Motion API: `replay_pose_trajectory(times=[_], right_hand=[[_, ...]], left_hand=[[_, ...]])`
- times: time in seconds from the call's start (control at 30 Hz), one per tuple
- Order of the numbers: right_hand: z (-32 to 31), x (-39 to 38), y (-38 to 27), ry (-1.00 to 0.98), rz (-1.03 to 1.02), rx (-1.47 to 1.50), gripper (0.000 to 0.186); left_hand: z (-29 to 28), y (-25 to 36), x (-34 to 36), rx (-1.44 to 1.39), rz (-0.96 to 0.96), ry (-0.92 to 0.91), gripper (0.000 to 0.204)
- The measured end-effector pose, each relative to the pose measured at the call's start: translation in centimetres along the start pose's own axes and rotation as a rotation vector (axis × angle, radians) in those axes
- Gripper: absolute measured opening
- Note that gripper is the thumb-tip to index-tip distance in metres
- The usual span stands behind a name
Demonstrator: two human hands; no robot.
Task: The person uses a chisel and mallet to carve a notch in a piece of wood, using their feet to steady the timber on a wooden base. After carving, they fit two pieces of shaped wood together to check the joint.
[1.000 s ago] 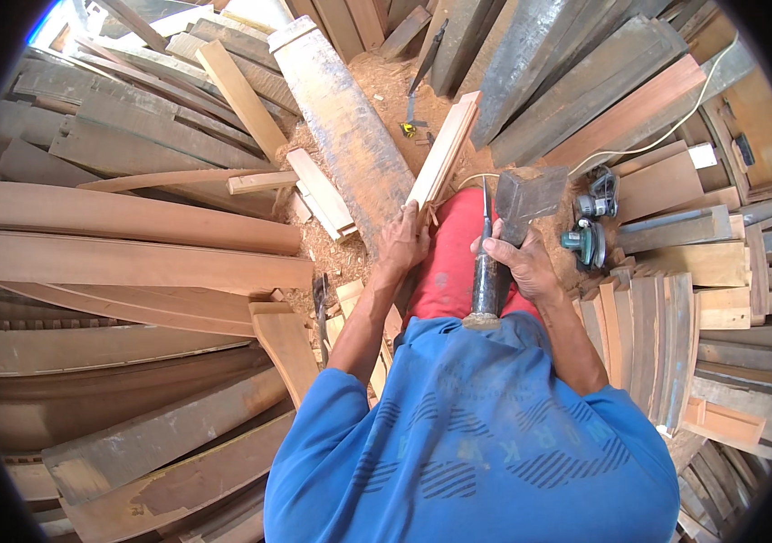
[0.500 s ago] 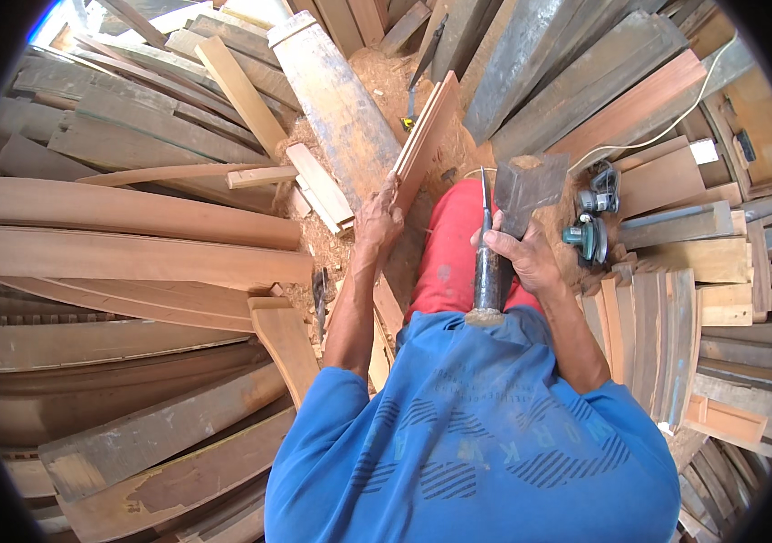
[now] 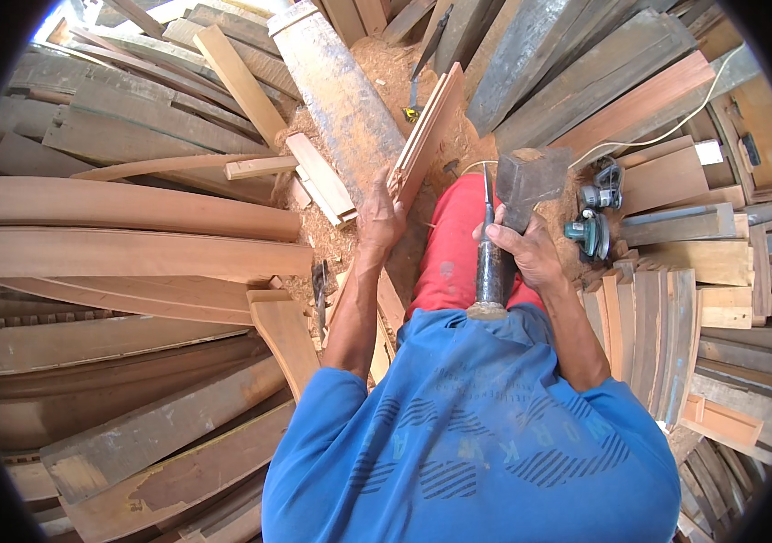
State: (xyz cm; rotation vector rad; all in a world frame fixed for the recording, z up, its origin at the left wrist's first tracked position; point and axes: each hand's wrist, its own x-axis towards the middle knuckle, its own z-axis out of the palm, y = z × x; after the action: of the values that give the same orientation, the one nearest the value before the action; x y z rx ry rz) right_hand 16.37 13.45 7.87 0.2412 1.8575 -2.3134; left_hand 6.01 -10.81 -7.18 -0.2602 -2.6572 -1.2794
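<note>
Stacked boards [image 3: 133, 213] fill the left side, more stacked planks [image 3: 585, 81] upper right. Person in blue shirt [image 3: 472, 434], bottom centre. Weathered plank [image 3: 336, 86], pale and scuffed, runs from the top edge down to near the left hand, sawdust on it and around it. Red trousers [image 3: 449, 240], between the forearms.

Grooved workpiece [image 3: 431, 136]: reddish wood, lengthwise grooves on its left edge, slanting up and right from the left hand, beside the weathered plank's right edge. Mallet [image 3: 533, 185]: dark block head, above the right hand. Left hand [image 3: 379, 220] holds the workpiece's near end; fingers look pressed together at its left side, exact fingertip contact too small to tell. Right hand [image 3: 533, 252] holds 2 tools together, mallet and chisel; thumb laid across the chisel handle, a fingertip showing on its other side, remaining fingers hidden, can't tell how they sit. Chisel [image 3: 488, 271]: blade up, dark handle, pale worn butt near the shirt, left of the mallet.

2 power tools, grey [image 3: 600, 192] and teal [image 3: 589, 233], right of the right hand. Pale cable [image 3: 653, 145] above them. Yellow-and-black tape measure [image 3: 411, 115], smallest, between weathered plank and workpiece.
</note>
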Motion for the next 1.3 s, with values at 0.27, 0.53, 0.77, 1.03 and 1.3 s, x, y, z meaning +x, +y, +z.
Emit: replay_pose_trajectory(times=[0.27, 0.53, 0.77, 1.03, 1.3], right_hand=[[0.0, 0.2, 0.1, -0.007, 0.009, 0.005, 0.025], [-0.4, 0.6, 0.6, -0.004, 0.022, 0.054, 0.023], [-0.5, 1.6, 1.6, -0.005, 0.06, 0.116, 0.029], [1.7, 3.0, -0.8, 0.029, -0.237, -0.277, 0.024], [4.9, 2.5, -13.0, 0.102, -0.593, -0.298, 0.014]], left_hand=[[1.4, 1.6, -1.0, 0.383, 0.031, -0.217, 0.06], [0.3, 1.6, -0.7, 0.157, -0.051, -0.245, 0.067], [-3.7, 12.1, -1.5, -0.206, 0.526, -0.237, 0.091], [-6.8, 16.9, 4.1, -0.638, 0.646, -0.097, 0.029], [-6.5, 15.2, 14.1, -0.64, 0.263, 0.068, 0.027]])
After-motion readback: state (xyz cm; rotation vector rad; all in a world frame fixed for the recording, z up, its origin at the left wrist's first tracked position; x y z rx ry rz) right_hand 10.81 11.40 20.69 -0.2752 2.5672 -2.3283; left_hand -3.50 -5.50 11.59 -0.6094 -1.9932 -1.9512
